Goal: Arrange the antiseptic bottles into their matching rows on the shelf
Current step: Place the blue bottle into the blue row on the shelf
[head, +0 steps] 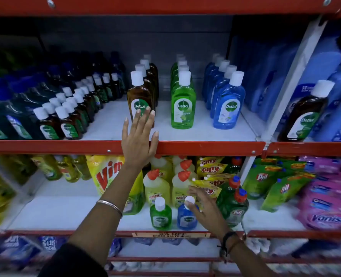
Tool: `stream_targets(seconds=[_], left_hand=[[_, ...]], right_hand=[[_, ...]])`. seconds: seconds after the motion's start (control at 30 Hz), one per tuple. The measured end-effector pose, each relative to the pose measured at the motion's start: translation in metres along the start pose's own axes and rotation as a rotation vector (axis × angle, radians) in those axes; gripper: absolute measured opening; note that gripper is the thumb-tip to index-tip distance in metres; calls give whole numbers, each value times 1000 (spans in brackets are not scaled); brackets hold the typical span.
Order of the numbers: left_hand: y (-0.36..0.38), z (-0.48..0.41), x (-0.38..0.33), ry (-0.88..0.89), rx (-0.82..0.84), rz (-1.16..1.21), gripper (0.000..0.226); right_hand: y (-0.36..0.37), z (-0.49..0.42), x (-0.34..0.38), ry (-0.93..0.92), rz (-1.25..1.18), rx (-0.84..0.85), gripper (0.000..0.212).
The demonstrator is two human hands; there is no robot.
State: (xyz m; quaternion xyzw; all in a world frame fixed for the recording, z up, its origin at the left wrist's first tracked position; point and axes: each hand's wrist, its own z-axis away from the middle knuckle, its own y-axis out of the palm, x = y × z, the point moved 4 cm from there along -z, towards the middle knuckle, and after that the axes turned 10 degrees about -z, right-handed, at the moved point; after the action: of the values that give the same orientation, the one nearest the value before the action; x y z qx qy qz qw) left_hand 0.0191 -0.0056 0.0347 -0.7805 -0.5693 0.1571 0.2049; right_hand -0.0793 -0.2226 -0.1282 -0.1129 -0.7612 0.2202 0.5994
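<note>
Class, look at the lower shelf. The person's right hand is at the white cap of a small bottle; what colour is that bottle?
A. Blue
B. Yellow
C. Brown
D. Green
A: the right hand has its fingers at the white cap of the small blue antiseptic bottle, which stands beside a small green antiseptic bottle.

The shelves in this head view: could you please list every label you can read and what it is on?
"Dettol": brown bottle, green bottle, blue bottle.
"Vim": yellow pouch.
"Harpic": yellow bottles.
"Giffy": yellow packs.
"Pril": green pouches.
"Vanish": pink pack, blurred.
Shelf-edge tag: too blurred.
</note>
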Motion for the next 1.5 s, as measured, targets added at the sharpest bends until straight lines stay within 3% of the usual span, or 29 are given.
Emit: stream_targets(seconds=[0.1,0.27,0.37,0.73,1.13,1.3,1.5], left_hand=[[2,-2,0,-7,-25,-111,53],[9,1,3,0,-51,-160,54],[10,1,3,-5,-47,-171,55],[6,-3,1,-13,-12,-162,53],[4,-2,0,-37,-10,-149,53],[5,-1,1,-40,-10,-155,53],[7,0,1,-36,-25,-167,53]], right_hand=[[5,-1,-15,121,-62,53,62],[3,-3,-21,163,-153,19,30],[-3,-7,-18,162,-188,13,30],[-83,-28,76,-83,-317,-208,36],[-191,-53,197,-512,-396,-682,19],[-212,-83,199,-515,-343,-805,26],[-217,-119,180,-385,-208,-760,37]])
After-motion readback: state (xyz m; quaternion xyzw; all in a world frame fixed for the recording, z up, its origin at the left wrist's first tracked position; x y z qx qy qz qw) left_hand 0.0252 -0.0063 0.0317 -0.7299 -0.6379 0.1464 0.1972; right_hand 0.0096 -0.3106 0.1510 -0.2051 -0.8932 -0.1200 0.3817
